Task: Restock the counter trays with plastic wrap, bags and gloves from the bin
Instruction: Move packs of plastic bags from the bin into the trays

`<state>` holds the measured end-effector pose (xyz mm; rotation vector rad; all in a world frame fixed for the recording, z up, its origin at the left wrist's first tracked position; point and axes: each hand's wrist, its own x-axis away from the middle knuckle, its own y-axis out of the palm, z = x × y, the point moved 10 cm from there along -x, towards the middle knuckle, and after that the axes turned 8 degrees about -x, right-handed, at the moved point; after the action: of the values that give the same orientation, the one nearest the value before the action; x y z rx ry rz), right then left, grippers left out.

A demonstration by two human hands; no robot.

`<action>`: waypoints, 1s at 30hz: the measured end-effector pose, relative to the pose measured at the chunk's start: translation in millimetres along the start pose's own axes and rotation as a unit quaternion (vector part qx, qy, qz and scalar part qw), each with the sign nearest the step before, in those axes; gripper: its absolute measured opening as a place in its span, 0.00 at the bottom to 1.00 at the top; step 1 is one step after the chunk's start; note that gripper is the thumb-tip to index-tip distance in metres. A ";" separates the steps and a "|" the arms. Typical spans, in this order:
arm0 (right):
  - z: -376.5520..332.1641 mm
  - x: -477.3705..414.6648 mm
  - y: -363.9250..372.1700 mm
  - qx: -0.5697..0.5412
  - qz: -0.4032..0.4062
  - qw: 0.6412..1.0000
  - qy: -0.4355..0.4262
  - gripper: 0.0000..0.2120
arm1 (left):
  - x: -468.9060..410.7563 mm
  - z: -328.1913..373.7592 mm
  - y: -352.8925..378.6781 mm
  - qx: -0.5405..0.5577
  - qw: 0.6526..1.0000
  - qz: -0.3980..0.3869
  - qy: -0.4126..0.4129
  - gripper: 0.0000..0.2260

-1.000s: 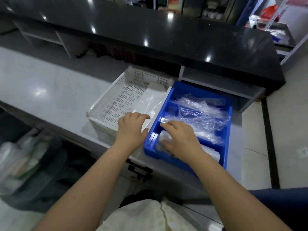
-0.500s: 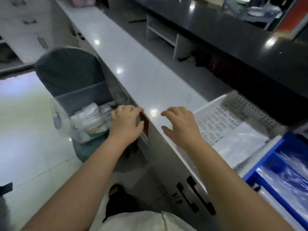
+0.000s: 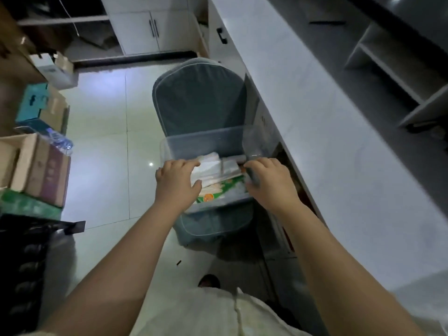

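Observation:
A clear plastic bin (image 3: 203, 141) stands on the seat of a grey-green chair (image 3: 198, 98) beside the counter. Inside it lie white folded packs (image 3: 211, 167) and a green pack with an orange picture (image 3: 221, 191). My left hand (image 3: 176, 183) rests on the left side of the white packs, fingers loosely bent over them. My right hand (image 3: 269, 183) holds the bin's right wall, with the thumb inside and the fingers curled over the rim. The counter trays are out of view.
The white counter (image 3: 327, 132) runs along the right, with shelf cubbies (image 3: 397, 76) behind it. Cardboard boxes (image 3: 36, 166) are stacked on the floor at the left, beside a dark crate (image 3: 21, 267). White cabinets (image 3: 150, 25) stand at the far end.
My view swung left from the blue and white trays to the bin on the chair. Both hands left the trays, crossed the counter edge and came down onto the bin.

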<state>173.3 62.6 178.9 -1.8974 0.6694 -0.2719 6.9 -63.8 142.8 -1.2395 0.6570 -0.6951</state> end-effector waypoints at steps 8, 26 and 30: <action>38.8 -97.1 79.4 -0.030 -0.096 0.995 0.001 0.20 | -71.2 -42.8 77.8 -0.019 0.994 -0.084 -0.068 0.20; 140.9 -203.9 280.9 -0.084 -0.303 0.947 0.071 0.22 | -141.0 -80.7 261.8 0.005 0.944 -0.303 -0.132 0.24; 154.5 -222.8 315.1 -0.098 -0.279 0.952 0.083 0.22 | -162.7 -95.3 308.6 0.004 0.946 -0.309 -0.094 0.25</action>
<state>-37.6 217.7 -144.0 -2.2487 0.2578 -0.7539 -133.7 60.0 -166.6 -1.4967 0.0924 -1.0748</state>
